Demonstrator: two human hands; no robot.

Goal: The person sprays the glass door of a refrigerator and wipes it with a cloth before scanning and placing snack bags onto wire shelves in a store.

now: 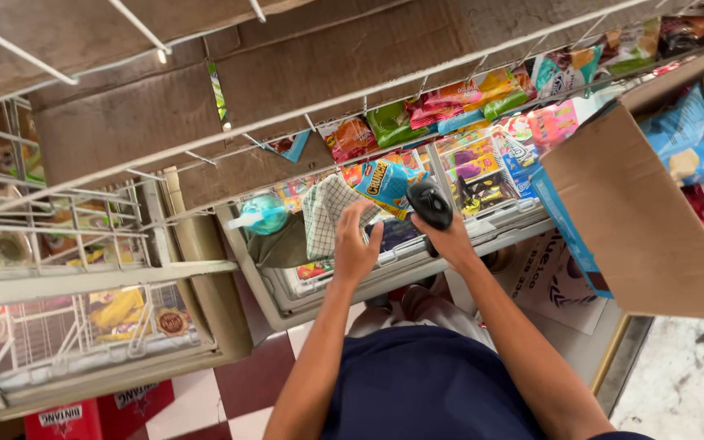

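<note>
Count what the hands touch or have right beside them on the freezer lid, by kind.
Checked cloth: 1, under the left hand
Black handheld scanner: 1, in the right hand
Blue snack bag: 1
Teal spray bottle: 1
Total: 4

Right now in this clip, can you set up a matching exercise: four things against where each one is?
Things:
1 checked cloth
2 black handheld scanner
3 teal spray bottle
4 cardboard box flap

Places:
a in the right hand
b far right, beside the freezer
c under the left hand
d left end of the freezer lid

Pairs: 1-c, 2-a, 3-d, 4-b
</note>
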